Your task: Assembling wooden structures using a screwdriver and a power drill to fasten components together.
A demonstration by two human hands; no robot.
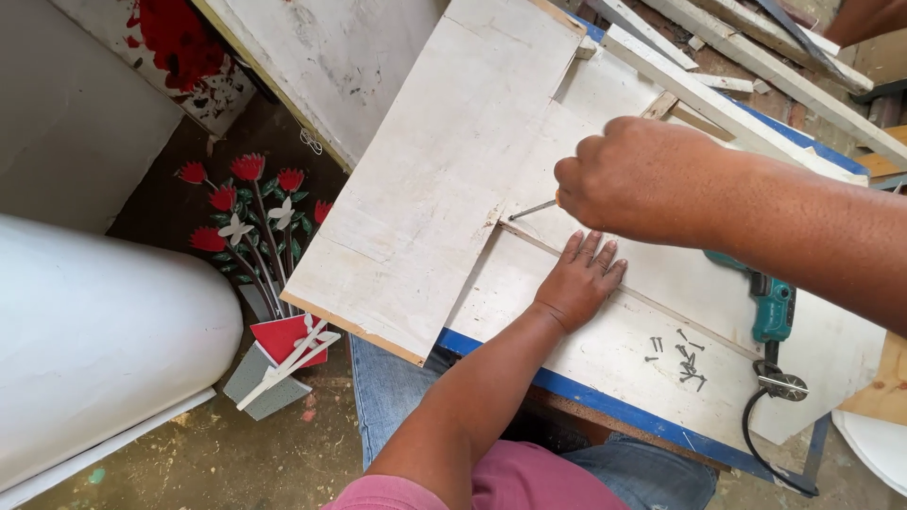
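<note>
Whitewashed board [425,189] across workbench's [605,401] near-left corner, left hand [578,281] pressed flat open-fingered just beside its edge, right hand [642,179] fisted around screwdriver [532,210] at seam.

left hand [581,279] flat, palm down, fingers together; right hand [633,179] above it, grip closed, knuckles up

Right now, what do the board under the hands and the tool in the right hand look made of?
Board: apparently wood or plywood, whitewashed matte; a raw tan edge shows at its near end. Tool in the right hand: grey metal shaft, slight sheen; its handle is hidden. Left hand presses flat.
</note>
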